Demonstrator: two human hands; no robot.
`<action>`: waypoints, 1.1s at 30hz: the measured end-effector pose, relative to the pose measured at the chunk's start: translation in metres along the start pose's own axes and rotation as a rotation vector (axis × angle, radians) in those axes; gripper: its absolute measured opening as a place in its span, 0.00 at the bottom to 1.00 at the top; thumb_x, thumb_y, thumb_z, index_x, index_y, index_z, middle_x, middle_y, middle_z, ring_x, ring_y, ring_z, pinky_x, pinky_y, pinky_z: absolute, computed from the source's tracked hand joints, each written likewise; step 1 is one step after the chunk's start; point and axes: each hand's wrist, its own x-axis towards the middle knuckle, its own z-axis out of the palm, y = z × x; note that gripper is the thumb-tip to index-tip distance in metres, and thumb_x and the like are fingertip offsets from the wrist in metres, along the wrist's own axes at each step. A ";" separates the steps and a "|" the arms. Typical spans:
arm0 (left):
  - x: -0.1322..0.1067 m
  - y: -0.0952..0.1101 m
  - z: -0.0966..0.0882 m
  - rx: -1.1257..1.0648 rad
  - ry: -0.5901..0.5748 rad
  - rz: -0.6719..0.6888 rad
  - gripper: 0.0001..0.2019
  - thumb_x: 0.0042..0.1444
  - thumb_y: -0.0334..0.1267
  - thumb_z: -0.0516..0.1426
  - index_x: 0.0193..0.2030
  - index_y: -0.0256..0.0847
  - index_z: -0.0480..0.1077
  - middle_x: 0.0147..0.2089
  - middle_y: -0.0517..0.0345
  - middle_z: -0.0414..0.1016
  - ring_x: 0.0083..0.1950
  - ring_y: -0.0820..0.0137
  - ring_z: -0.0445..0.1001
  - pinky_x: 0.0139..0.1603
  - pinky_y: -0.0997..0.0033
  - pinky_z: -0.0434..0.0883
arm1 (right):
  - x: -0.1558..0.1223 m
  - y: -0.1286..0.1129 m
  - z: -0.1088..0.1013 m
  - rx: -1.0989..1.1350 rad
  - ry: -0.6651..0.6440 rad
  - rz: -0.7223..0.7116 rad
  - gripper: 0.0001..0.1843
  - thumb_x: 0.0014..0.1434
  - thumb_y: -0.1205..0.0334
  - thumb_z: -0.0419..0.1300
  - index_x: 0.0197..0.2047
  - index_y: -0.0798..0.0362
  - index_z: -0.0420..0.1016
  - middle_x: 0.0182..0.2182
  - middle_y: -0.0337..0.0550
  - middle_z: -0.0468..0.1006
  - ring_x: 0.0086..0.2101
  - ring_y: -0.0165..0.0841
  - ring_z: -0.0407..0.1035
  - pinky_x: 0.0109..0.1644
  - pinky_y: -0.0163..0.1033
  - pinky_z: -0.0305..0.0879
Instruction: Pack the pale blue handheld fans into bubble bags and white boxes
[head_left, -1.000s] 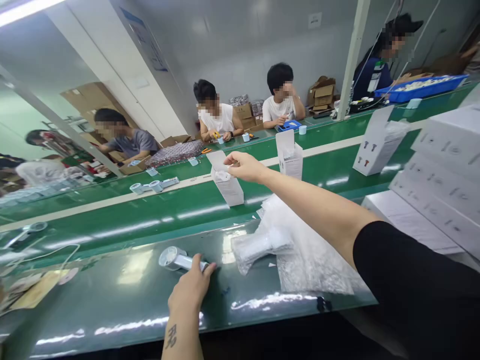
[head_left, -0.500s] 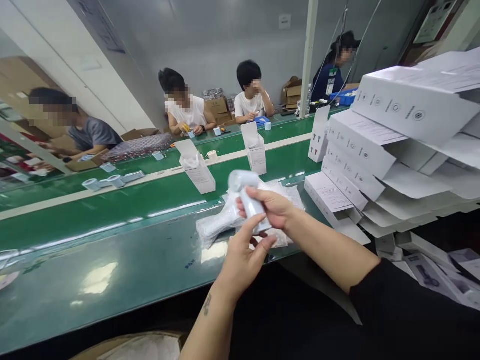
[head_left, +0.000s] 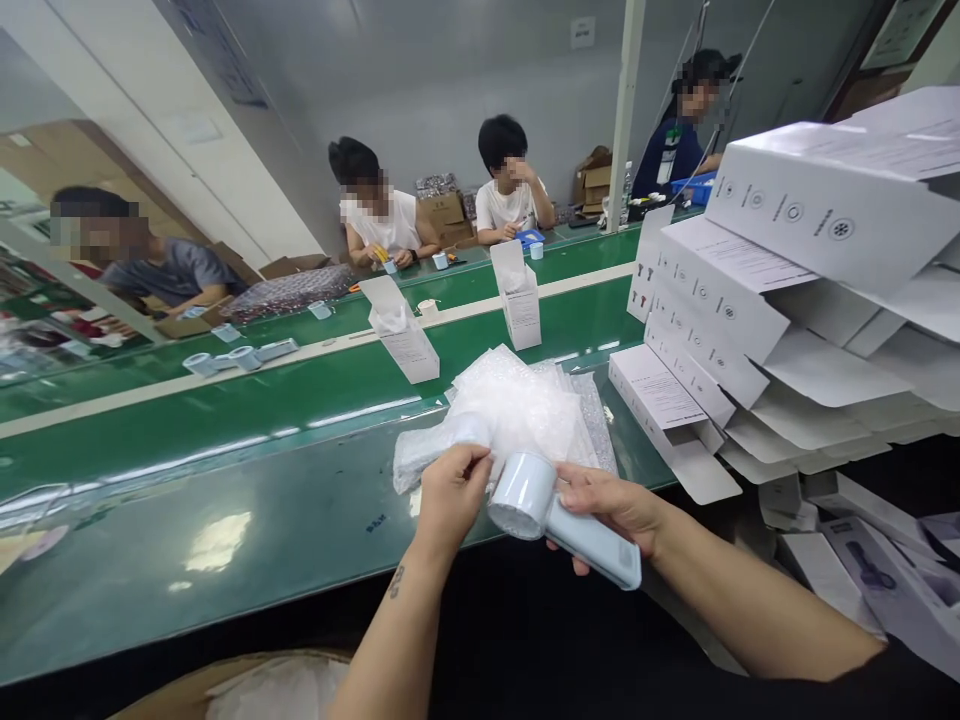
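My right hand (head_left: 611,505) grips the flat handle of a light blue handheld device (head_left: 523,495), shaped like a small hair dryer with a round drum head. The drum points left and down, above the table's front edge. My left hand (head_left: 457,490) is closed, its thumb and fingertips pinched at the edge of the stacked clear bubble-wrap bags (head_left: 525,400). Exactly what lies between those fingertips is partly hidden. Just behind my left hand lies a bubble-wrapped item (head_left: 427,450).
Two open white boxes (head_left: 405,345) stand on the green conveyor belt (head_left: 315,375). Stacked white cartons (head_left: 795,200) rise at the right. More light blue devices (head_left: 240,357) lie at the far left. Several co-workers sit across the line. An open carton (head_left: 225,690) is below the table.
The device has come down toward me and turned, its handle now in my right hand alone. My left hand has left it and moved to the bags' edge.
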 end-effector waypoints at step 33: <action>0.052 0.027 0.016 -0.137 0.129 0.140 0.05 0.58 0.38 0.54 0.40 0.42 0.66 0.25 0.64 0.68 0.26 0.74 0.69 0.30 0.75 0.66 | 0.009 -0.045 -0.002 -0.245 0.322 -0.142 0.25 0.51 0.60 0.68 0.49 0.53 0.64 0.37 0.45 0.75 0.32 0.36 0.76 0.21 0.37 0.74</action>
